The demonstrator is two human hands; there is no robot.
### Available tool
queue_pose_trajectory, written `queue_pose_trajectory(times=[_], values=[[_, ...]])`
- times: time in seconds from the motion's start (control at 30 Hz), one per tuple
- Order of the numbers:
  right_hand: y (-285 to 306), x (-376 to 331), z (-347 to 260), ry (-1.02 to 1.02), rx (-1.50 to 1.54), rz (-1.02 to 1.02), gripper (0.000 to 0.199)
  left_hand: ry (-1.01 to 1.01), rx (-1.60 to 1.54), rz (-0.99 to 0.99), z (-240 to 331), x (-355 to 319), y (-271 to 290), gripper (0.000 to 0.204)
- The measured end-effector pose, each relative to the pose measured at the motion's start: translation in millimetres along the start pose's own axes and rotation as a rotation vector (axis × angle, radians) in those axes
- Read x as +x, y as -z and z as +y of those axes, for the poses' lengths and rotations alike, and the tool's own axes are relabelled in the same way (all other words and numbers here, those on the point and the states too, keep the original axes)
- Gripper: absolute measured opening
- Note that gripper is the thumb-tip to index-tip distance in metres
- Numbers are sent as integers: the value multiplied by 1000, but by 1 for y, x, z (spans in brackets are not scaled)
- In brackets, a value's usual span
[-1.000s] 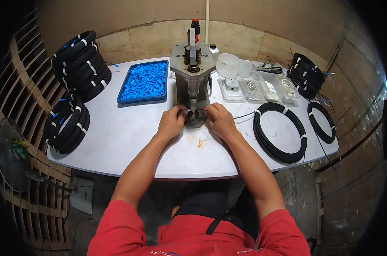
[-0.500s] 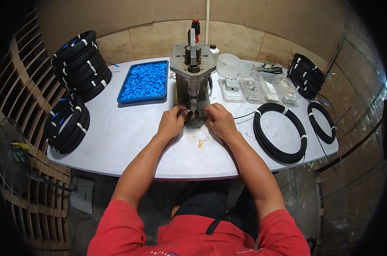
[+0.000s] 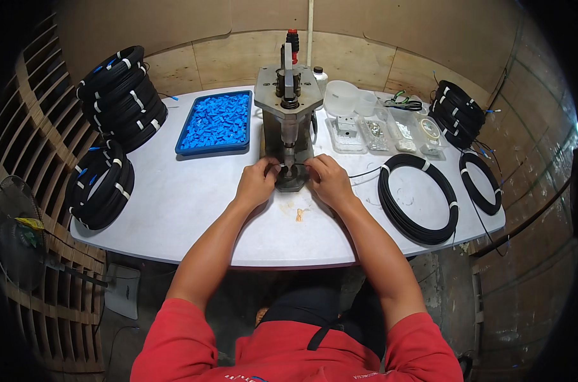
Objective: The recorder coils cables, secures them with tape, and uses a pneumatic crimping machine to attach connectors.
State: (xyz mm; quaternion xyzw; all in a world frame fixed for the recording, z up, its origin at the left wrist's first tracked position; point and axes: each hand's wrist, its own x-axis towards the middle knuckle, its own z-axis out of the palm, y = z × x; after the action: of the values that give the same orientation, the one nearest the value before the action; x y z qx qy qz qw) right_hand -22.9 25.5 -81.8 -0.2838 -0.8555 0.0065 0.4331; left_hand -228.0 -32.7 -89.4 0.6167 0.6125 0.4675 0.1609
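A grey metal bench press (image 3: pixel 289 102) stands on the white table in front of me, its ram pointing down at a small dark base (image 3: pixel 291 183). At the left side of the ram's tip, my left hand (image 3: pixel 258 181) has its fingers pinched together; whatever lies in them is too small to make out. My right hand (image 3: pixel 330 179) pinches the end of a black cable (image 3: pixel 365 172) on the other side of the tip. That cable runs right to a tied black coil (image 3: pixel 419 198) lying flat. A small tan scrap (image 3: pixel 299 215) lies in front of the base.
A dark blue tray (image 3: pixel 212 152) of small blue plastic parts sits left of the press. Stacked black cable coils (image 3: pixel 124 102) stand at the far left, more coils (image 3: pixel 456 114) at the right. Clear containers (image 3: pixel 375 141) of small parts, a tub (image 3: pixel 341 97) and pliers (image 3: pixel 402 102) occupy the back right.
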Motion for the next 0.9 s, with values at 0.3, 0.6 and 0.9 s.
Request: queue_pose_trajectory(times=[0.3,0.6,0.9], values=[[-1,-1,1,-7,10,-5,18,3,-12,-5,-1,0,0,21],[-1,-1,1,-6,-1,-12,17,2,2,-3,1,0,1,22],[1,1,-2,-19,-3,-19,18,17,-4,-7,1,0,1,24]])
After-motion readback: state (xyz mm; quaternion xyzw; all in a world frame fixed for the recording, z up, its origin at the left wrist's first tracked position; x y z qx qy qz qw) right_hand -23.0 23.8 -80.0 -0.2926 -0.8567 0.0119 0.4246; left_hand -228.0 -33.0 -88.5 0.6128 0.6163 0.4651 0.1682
